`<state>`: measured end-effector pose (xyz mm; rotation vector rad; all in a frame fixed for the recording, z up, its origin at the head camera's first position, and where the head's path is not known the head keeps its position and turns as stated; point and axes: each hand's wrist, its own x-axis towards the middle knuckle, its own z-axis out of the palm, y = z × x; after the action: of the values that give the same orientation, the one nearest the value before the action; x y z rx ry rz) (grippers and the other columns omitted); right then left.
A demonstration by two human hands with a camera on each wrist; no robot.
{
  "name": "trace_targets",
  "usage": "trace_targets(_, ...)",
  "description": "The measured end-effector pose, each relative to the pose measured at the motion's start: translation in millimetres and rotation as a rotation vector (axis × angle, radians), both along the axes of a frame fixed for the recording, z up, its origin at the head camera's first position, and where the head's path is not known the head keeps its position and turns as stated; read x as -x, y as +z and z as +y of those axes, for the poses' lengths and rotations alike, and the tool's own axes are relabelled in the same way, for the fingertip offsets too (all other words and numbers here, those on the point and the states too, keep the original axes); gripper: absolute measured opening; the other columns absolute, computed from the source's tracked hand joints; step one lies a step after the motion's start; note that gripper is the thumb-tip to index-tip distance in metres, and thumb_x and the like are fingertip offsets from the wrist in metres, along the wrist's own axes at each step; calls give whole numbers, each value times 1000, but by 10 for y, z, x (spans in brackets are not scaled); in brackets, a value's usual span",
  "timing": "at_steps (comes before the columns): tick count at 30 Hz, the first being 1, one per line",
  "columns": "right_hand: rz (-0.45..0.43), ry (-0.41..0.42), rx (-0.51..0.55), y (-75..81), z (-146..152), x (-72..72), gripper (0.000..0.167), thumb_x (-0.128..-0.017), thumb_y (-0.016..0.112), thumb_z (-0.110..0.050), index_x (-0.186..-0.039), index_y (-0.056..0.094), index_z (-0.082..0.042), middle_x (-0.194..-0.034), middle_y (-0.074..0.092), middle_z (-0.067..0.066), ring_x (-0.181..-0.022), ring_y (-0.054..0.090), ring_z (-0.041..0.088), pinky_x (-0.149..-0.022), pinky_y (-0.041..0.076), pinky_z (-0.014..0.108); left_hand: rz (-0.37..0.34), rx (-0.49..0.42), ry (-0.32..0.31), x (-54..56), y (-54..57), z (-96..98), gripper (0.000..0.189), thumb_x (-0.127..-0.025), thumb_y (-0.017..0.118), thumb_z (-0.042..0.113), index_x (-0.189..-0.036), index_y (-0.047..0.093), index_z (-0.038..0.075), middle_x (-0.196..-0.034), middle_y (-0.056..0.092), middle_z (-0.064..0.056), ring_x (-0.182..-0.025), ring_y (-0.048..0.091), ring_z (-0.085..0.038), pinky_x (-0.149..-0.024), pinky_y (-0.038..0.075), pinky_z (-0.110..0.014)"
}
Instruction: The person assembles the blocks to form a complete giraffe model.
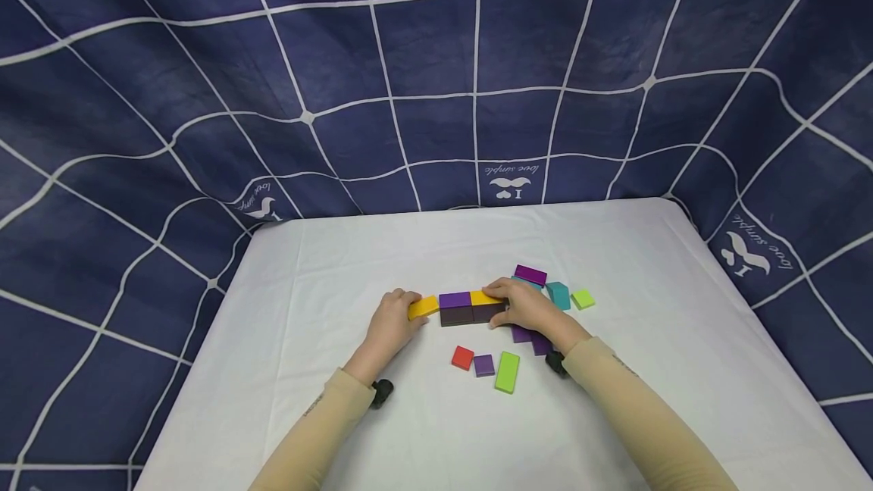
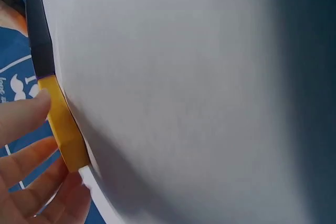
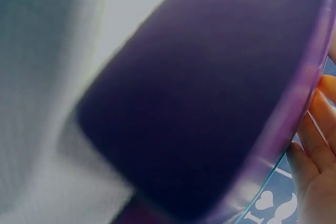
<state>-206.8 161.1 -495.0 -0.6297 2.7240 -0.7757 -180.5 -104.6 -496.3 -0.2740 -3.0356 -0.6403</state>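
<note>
A short row of blocks stands at mid-table: a purple-topped block (image 1: 455,299) beside a yellow-topped block (image 1: 483,298), both with dark front faces. My left hand (image 1: 395,320) pinches a separate yellow block (image 1: 424,308) at the row's left end. In the left wrist view its thumb lies on one side of that yellow block (image 2: 64,124), which meets the dark blocks (image 2: 39,24) end to end. At the row's right end, my right hand (image 1: 528,305) grips the yellow-topped block, thumb at the front and fingers behind. A large purple block (image 3: 205,93) hides most of the right wrist view.
Near the right hand lie purple blocks (image 1: 541,344), a magenta block (image 1: 530,274), a teal block (image 1: 558,295) and a small green block (image 1: 583,298). Closer in are a red block (image 1: 462,358), a small purple block (image 1: 483,365) and a long green block (image 1: 507,372).
</note>
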Motion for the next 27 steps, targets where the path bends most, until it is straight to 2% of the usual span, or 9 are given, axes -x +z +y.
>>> trace_targets(3, -2, 2, 1, -3, -1, -3, 63, -81, 81, -28, -137, 59, -8, -136, 60, 8, -127, 55, 29, -110, 45, 46, 43, -26, -26, -43, 40, 43, 38, -84, 79, 21, -118, 69, 7, -115, 65, -9, -105, 57, -26, -95, 54, -38)
trace_targets(5, -4, 2, 1, -5, 0, -2, 63, -81, 81, -29, -137, 59, -8, -136, 60, 8, -126, 55, 28, -110, 45, 46, 76, -58, -75, -85, 86, 88, 34, -85, 78, 20, -116, 70, 7, -115, 66, -8, -107, 57, -26, -95, 54, -38)
trace_targets(8, -2, -1, 2, -5, 1, 2, 64, -81, 81, -29, -137, 59, -8, -136, 60, 8, -126, 55, 28, -110, 46, 46, 83, -90, -203, -167, 157, 173, 28, -87, 76, 21, -113, 72, 11, -111, 68, -3, -104, 58, -21, -91, 54, -37)
trace_targets(13, 13, 5, -2, 5, 4, 6, 63, -81, 81, -29, -136, 60, -7, -135, 61, 8, -125, 56, 29, -109, 46, 47, 17, -81, -459, -307, 179, 339, 25, -89, 74, 24, -112, 73, 15, -109, 70, 3, -101, 58, -14, -90, 54, -29)
trace_targets(17, 29, 17, 1, 12, 9, 0, 62, -81, 81, -27, -135, 60, -6, -134, 61, 9, -125, 56, 30, -108, 46, 48, -28, -49, -582, -400, 157, 505, 33, -89, 74, 33, -117, 72, 16, -112, 70, 4, -100, 56, -11, -89, 52, -22)
trace_targets(23, 33, 25, 8, 17, 15, -10, 62, -81, 81, -27, -136, 60, -6, -135, 61, 9, -127, 55, 30, -109, 45, 47, -56, 84, -695, -498, 75, 725, 62, -82, 77, 49, -132, 62, 17, -125, 65, 6, -113, 57, -10, -98, 49, -22)
trace_targets(27, 35, 27, 10, 19, 15, -13, 62, -81, 81, -27, -136, 60, -6, -135, 61, 9, -127, 55, 30, -110, 45, 48, -66, 179, -714, -520, 27, 815, 72, -79, 78, 53, -137, 57, 16, -123, 61, 5, -104, 53, -8, -88, 49, -19)
